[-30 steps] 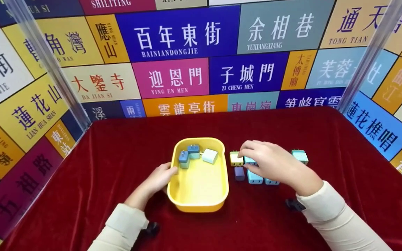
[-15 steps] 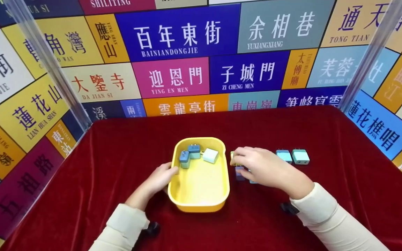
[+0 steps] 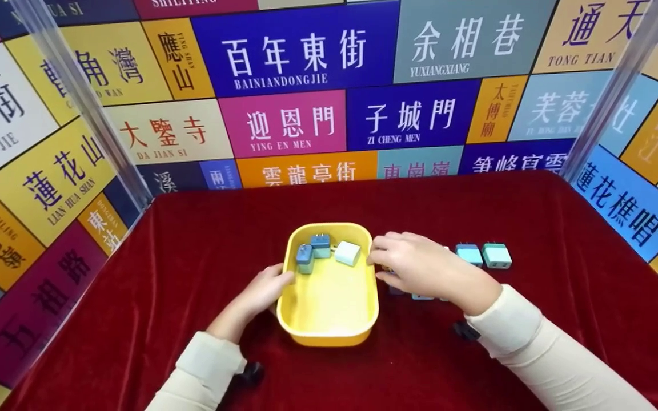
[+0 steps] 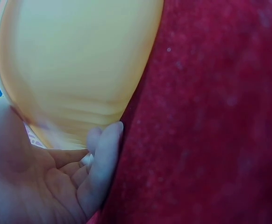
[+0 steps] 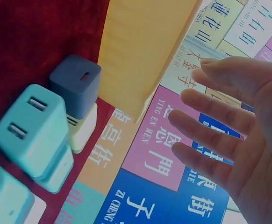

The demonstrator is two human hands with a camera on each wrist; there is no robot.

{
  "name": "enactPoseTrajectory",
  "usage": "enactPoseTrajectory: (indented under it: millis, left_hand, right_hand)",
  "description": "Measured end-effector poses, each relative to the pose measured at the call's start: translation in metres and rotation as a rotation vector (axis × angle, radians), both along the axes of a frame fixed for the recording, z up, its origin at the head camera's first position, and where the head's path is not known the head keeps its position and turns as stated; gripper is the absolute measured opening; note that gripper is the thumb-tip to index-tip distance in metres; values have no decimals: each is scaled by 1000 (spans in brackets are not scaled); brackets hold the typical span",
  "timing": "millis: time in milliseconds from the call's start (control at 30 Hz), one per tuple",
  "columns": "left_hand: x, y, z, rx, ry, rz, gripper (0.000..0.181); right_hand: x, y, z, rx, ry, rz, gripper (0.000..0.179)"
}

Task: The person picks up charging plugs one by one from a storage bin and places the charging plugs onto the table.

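A yellow plastic bin [image 3: 329, 297] sits on the red cloth. Inside it are two blue plug chargers [image 3: 305, 260] and a pale one [image 3: 346, 253] near the far end. My left hand [image 3: 264, 290] grips the bin's left side, thumb at the rim and fingers against the outer wall. Fingers spread and holding nothing, my right hand [image 3: 420, 265] is right at the bin's right rim. Below it in the right wrist view stand a dark blue charger [image 5: 75, 81], a pale yellow one [image 5: 83, 128] and turquoise ones [image 5: 31, 126], largely hidden by that hand in the head view.
Two more chargers, a blue one [image 3: 468, 255] and a teal one [image 3: 497, 256], stand to the right of the right hand. Red cloth [image 3: 220, 228] covers the table. Behind it rises a wall of coloured name panels [image 3: 295, 48], with clear posts at the far corners.
My right hand has moved left from over the chargers to the bin's right rim, uncovering the blue charger at the right. The left hand keeps its place on the bin.
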State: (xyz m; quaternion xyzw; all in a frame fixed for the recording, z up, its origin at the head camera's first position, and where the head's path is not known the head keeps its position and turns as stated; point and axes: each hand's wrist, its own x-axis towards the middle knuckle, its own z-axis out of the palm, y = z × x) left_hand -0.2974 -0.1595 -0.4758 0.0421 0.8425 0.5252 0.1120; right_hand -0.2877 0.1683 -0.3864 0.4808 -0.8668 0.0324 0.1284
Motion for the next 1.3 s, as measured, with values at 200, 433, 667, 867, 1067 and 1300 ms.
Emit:
enactPoseTrajectory:
  millis: [200,433,667,867,1067,1300]
  left_hand:
    - [0,-1,-1,11,-4,14,48]
    - [0,-2,1,4,0,13,50]
    - [2,-2,0,1,-9,8,50]
    - [2,0,0,2,-13,-12,50]
    - [2,0,1,2,1,-3,48]
    - [0,1,1,-2,17,-8,48]
  right_hand:
    - [-8,-15,10,55,6,0,25]
    - [-19,-34,18,166,-69,-77,37]
    - [-40,-51,5,115,-217,-116,35]
    - [-50,-60,-14,80,-263,-131,30]
    - [-55,-70,-26,79,-237,-174,28]
    - [-59,-73,-34,97,-225,-223,23]
